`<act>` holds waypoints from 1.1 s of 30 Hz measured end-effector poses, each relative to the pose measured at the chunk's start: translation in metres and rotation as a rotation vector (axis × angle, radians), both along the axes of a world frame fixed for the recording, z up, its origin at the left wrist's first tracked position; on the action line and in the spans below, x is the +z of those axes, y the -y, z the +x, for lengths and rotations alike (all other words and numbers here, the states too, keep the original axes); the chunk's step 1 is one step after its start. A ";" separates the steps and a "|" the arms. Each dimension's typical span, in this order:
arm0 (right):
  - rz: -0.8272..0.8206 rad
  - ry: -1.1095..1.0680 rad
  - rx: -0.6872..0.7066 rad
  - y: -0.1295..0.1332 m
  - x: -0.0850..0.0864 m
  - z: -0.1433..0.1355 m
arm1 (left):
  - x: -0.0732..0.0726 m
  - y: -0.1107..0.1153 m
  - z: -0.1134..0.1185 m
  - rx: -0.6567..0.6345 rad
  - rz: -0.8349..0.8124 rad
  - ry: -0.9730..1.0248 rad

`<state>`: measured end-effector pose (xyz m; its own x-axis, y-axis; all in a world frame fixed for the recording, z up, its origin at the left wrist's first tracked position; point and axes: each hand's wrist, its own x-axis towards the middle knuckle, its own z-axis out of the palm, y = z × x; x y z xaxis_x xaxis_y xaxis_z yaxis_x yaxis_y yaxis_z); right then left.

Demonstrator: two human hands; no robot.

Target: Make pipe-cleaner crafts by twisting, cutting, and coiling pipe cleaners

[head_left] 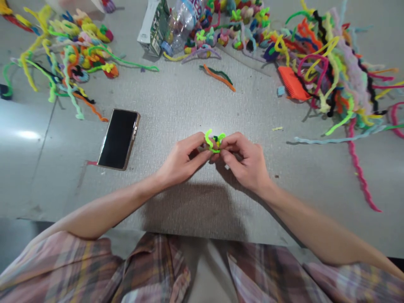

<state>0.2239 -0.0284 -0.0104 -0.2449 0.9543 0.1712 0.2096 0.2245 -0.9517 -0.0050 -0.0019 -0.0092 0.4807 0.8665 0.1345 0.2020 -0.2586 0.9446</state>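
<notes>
Left hand (183, 158) and right hand (249, 160) angle inward, fingers (202, 158) pinching a lime fuzzy piece (208, 139); colours show through the clear bottle (180, 33).

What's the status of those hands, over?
Left hand and right hand both pinching a neon-green pipe-cleaner piece. Piece small, curled, partly hidden. Smartphone lying off to the left, not in the way.

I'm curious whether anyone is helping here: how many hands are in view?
2: the left hand, left of the green piece, and the right hand, right of it, both holding it. No other hands show.
</notes>
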 end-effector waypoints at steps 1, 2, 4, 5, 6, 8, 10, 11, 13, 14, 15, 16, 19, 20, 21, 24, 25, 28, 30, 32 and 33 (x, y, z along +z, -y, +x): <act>0.001 0.004 0.006 0.000 0.000 0.000 | -0.002 0.000 0.000 0.004 -0.003 -0.006; 0.005 0.013 0.017 0.000 0.000 0.000 | -0.003 -0.001 0.000 0.007 -0.007 -0.010; 0.028 0.030 0.029 0.001 0.000 -0.001 | -0.006 -0.001 -0.001 0.007 0.001 -0.016; 0.048 0.034 0.018 0.002 -0.001 -0.001 | -0.006 -0.002 -0.001 0.003 0.012 -0.022; 0.069 0.033 -0.002 0.002 -0.001 -0.001 | -0.006 -0.002 -0.001 -0.005 0.032 -0.030; 0.108 0.018 -0.046 0.002 -0.002 -0.001 | -0.004 -0.002 -0.001 -0.039 0.095 -0.046; 0.130 0.005 -0.058 0.001 -0.001 0.000 | -0.001 -0.002 0.000 -0.095 0.171 -0.064; 0.139 0.007 -0.050 0.001 -0.001 0.000 | 0.000 -0.001 0.001 -0.118 0.205 -0.073; 0.160 0.015 -0.044 0.000 0.001 0.000 | 0.003 -0.001 0.002 -0.145 0.234 -0.090; 0.162 0.008 -0.047 0.000 0.002 0.000 | 0.003 -0.001 0.002 -0.141 0.228 -0.093; 0.152 -0.023 -0.048 0.001 0.002 0.000 | 0.003 -0.001 0.002 -0.125 0.216 -0.087; 0.124 -0.080 -0.042 0.001 0.003 0.000 | 0.002 -0.001 0.003 -0.097 0.200 -0.073; -0.045 -0.301 0.030 -0.001 0.004 0.000 | -0.001 -0.001 0.003 0.002 0.165 0.007; -0.105 -0.352 0.058 -0.002 0.004 0.000 | -0.002 -0.001 0.003 0.023 0.153 0.034; -0.154 -0.380 0.073 -0.003 0.003 0.000 | -0.003 -0.001 0.003 0.035 0.136 0.059; -0.202 -0.346 -0.003 -0.006 0.001 -0.001 | -0.005 0.000 0.002 0.048 0.041 0.117; -0.188 -0.308 -0.049 -0.006 0.000 -0.001 | -0.005 0.000 0.002 0.054 0.004 0.132; -0.106 -0.140 -0.129 -0.005 0.000 -0.003 | -0.003 0.001 0.002 0.071 -0.064 0.143; -0.046 -0.037 -0.120 -0.004 0.002 -0.004 | -0.001 0.001 0.001 0.062 -0.070 0.125; -0.001 0.014 -0.104 -0.002 0.005 -0.005 | 0.002 0.001 0.001 0.036 -0.060 0.102; 0.013 0.017 -0.101 -0.001 0.006 -0.004 | 0.004 0.001 0.001 0.025 -0.053 0.090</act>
